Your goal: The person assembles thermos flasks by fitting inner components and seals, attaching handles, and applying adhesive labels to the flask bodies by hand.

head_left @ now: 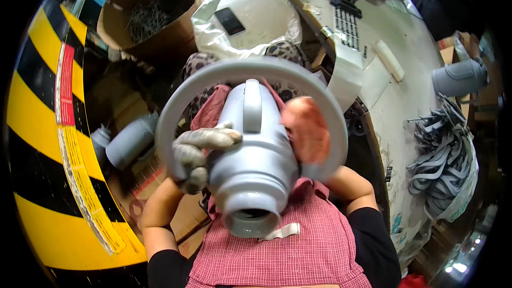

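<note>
A grey jug [255, 165] lies over the lap with its mouth toward the camera, inside a grey ring [213, 77] whose near arc it hides. The gloved left hand [200, 154] has fingers curled on the jug's left side; the right hand [306, 130] is blurred — its grip cannot be told. Far left, a box [176, 26] holds metal bits; at the left edge, a yellow-and-black sign [37, 128] with a red-and-white label strip. Two more jugs [128, 140] lie left — one half hidden.

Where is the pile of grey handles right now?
In the head view, the pile of grey handles lies at the right edge of the long workbench, on the person's right, just below the grey plastic jug lying on its side.
</note>
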A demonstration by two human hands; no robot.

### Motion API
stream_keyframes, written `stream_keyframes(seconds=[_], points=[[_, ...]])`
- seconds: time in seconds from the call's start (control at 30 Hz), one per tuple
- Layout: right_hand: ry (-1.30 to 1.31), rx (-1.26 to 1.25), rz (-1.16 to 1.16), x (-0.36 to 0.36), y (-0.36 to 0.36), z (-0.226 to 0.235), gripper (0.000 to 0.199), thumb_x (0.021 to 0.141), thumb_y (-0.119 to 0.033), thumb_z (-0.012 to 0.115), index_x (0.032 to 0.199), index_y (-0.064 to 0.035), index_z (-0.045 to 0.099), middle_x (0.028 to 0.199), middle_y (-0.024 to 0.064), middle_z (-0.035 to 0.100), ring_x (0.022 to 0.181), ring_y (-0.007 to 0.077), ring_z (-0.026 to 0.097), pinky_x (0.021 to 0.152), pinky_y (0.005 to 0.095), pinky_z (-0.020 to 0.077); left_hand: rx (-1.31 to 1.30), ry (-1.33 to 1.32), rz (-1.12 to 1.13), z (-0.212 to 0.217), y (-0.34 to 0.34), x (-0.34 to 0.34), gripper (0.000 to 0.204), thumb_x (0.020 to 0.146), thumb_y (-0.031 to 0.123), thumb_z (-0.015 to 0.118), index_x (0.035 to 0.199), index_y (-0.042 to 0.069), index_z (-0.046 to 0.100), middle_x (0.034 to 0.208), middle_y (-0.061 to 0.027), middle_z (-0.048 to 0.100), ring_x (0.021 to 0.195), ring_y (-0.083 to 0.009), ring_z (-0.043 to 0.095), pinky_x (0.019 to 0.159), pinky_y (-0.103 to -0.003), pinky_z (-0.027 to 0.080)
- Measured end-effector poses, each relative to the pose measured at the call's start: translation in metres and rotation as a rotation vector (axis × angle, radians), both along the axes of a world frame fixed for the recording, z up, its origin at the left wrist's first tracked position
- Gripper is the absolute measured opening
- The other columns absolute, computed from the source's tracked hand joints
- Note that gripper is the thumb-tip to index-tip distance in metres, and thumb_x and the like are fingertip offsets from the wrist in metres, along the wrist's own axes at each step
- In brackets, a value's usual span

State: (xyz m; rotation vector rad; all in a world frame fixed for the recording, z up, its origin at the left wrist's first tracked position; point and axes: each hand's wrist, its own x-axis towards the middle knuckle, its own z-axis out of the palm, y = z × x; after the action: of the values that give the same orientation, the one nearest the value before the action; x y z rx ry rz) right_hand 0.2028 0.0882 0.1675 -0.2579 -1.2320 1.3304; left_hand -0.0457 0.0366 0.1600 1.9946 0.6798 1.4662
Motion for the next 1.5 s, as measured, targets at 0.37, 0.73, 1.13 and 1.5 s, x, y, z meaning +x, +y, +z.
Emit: stream_keyframes(seconds=[0.37, 0.73, 1.13, 1.5], points=[[0.024, -0.647, 0.518, 0.007, 0.142, -0.024, 0.027, 0.097, -0.023, 0.065, 0.111, -0.0001, 0.069, 0.101, 0.009, 0.072, 0.089, 0.016, 0.069, 0.08, 0.0326, 0.0573, 0.439, 0.914, 0.37, 0.002, 0.114, -0.051, 0.039, 0.097, 0.041, 0.059, 0.116, 0.006, 0.059, 0.124, -0.0161, 0.064, 0.12, -0.0332, 0.059, 0.113, -0.059, 0.033], [0.115, 0.043, -0.689, 0.348, 0.256, 0.069, 0.033, 0.102, -0.024, 0.061, 0.128, -0.0058, 0.055, 0.123, 0.0117, 0.061, 0.115, 0.0264, 0.058, 0.1, 0.0428, 0.0509, -0.308, 0.365, 0.851, -0.164, 0.004, -0.08, 0.04, 0.104, 0.032, 0.053, 0.125, 0.0, 0.061, 0.128, -0.0149, 0.063, 0.122, -0.0338, 0.057, 0.111, -0.045, 0.038], [-0.357, -0.192, -1.644, 0.401, 0.506, -0.007, 0.052, 0.084, -0.029, 0.079, 0.122, 0.0014, 0.061, 0.108, 0.0131, 0.069, 0.099, 0.0263, 0.066, 0.091, 0.0373, 0.0495, -0.772, -0.112, 0.983, -0.241, -0.039, -0.077, 0.042, 0.104, 0.032, 0.053, 0.128, -0.002, 0.06, 0.122, -0.0149, 0.065, 0.111, -0.026, 0.061, 0.099, -0.04, 0.047], [-0.859, 0.361, -1.054, 0.196, 0.303, -0.007, 0.035, 0.094, -0.014, 0.066, 0.129, -0.0072, 0.064, 0.138, 0.0126, 0.055, 0.13, 0.027, 0.049, 0.108, 0.0378, 0.0401, -0.932, -0.018, 1.117, -0.255, -0.078, -0.083, 0.04, 0.105, 0.032, 0.051, 0.122, 0.001, 0.068, 0.118, -0.0111, 0.071, 0.111, -0.0216, 0.064, 0.101, -0.035, 0.048]])
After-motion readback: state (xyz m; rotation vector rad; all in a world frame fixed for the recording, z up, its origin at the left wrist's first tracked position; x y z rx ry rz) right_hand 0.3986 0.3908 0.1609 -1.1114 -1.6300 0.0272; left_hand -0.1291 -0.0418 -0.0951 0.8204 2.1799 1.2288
